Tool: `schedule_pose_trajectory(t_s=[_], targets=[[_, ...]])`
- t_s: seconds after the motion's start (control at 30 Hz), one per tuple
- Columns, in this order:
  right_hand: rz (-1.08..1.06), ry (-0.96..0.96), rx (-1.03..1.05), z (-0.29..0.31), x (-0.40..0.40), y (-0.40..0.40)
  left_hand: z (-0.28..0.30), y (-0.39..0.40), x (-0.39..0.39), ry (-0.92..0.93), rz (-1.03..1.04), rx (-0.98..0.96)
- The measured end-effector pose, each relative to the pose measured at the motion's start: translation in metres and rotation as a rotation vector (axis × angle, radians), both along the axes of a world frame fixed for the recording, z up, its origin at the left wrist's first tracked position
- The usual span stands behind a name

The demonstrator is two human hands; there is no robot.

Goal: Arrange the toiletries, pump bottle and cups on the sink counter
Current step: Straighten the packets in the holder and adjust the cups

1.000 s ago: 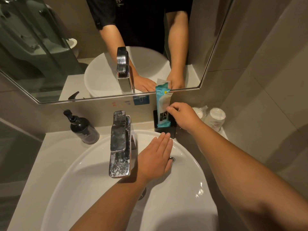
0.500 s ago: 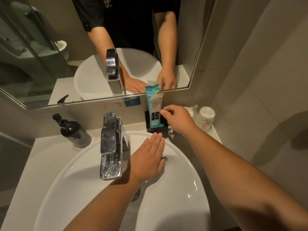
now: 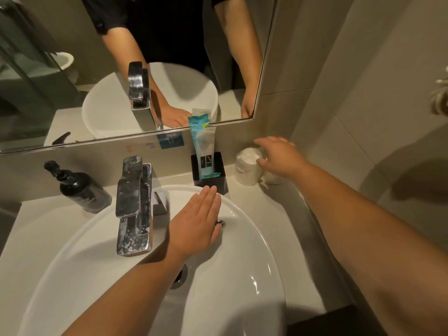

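Note:
A teal and white toiletry packet point(image 3: 203, 147) stands upright in a small black holder point(image 3: 215, 178) at the back of the counter. Right of it stands a wrapped white cup point(image 3: 247, 166); a second cup behind it is mostly hidden by my right hand point(image 3: 281, 157). That hand hovers over the cups with fingers spread, holding nothing. My left hand point(image 3: 195, 226) lies flat and open on the rim of the white basin point(image 3: 254, 243). A black pump bottle point(image 3: 81, 189) stands at the back left of the counter.
A chrome tap point(image 3: 134, 204) rises at the basin's back, left of my left hand. A mirror point(image 3: 72, 69) spans the wall behind. A tiled wall point(image 3: 363, 93) closes the right side, near the cups. The white counter point(image 3: 31, 238) runs along the basin's left.
My right hand has let go of the toiletry packet and moved right to the cups. The packet stays upright in the holder. My left hand has not moved.

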State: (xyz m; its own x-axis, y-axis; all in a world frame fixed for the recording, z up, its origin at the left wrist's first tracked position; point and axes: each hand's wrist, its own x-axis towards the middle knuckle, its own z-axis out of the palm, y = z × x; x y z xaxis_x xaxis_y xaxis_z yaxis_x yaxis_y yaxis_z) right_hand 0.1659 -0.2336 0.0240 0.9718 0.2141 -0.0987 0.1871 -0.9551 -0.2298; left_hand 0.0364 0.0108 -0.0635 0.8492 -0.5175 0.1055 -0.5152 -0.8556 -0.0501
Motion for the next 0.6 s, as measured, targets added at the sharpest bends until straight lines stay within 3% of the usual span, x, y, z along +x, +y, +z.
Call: schedule_pose_trajectory(t_s=[0.23, 0.6], targets=[[0.08, 0.019, -0.218, -0.006, 0.014, 0.02, -0.001, 0.001, 0.0, -0.005, 0.0, 0.008], [0.213, 0.144, -0.1, -0.001, 0.019, 0.016, -0.001, 0.0, 0.0, 0.026, -0.001, -0.002]])
